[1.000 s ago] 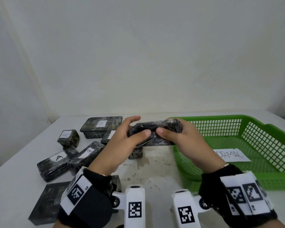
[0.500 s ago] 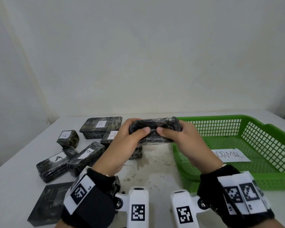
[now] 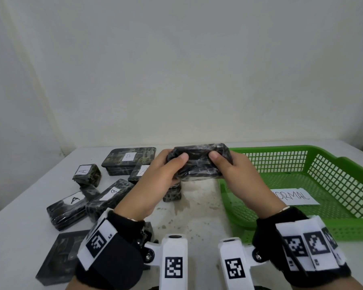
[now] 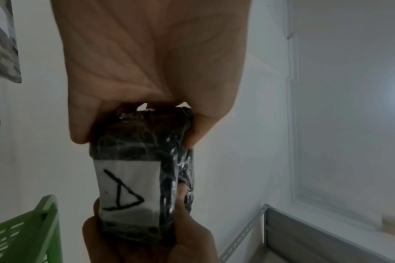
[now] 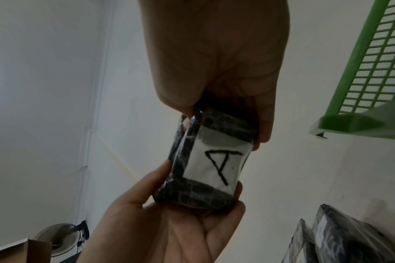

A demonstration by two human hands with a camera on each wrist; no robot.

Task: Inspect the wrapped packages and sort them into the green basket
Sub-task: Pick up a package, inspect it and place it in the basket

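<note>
At right of the frame our basket (image 3: 344, 164) sits on the worktop (image 3: 197, 210), holding only a paper slip. Centre frame, our left hand (image 3: 155, 181) and right hand (image 3: 239, 181) curl their fingers round a package (image 3: 199, 162) held aloft, its "A" label turned away from us. We judge this the inspecting step; next it wants carrying right, over the rim.

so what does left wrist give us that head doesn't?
Only the left wrist view shows the white label marked A on the held package; it faces away from the head camera.

Only the head view shows the other packages on the table, some labelled A or B, and the NORMAL paper inside the green basket.

Both show the left hand and right hand gripping that package, one at each end, beside the basket.
</note>
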